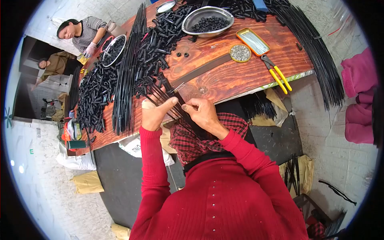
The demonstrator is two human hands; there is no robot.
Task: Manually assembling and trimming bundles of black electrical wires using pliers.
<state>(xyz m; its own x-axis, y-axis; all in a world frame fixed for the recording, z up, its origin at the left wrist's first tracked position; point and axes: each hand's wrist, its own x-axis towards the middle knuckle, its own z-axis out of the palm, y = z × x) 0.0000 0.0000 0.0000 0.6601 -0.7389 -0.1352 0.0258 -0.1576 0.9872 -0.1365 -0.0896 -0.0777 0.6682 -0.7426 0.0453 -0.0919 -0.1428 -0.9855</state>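
My left hand [155, 114] is closed around a bundle of thin black rods [156, 92] that slants from the table edge down toward my lap. Its thumb points right, toward my other hand. Close beside it, my right hand [206, 117] is closed in a pinch on the dark rods; which piece its fingertips grip is hard to make out. A thicker black tubular end [166, 83] rises above the hands, with a thin light pin beside it. A red-and-black checked cloth [188, 146] covers my lap under the rods.
The wooden table [212, 82] holds a heap of black plastic tubes [98, 94], long black rods [130, 76], a metal bowl [190, 26] of black rings, a round dish [240, 53] of small metal parts, an orange-rimmed tray [254, 42] and yellow-handled pliers [277, 76]. A gloved co-worker [90, 34] sits at far left.
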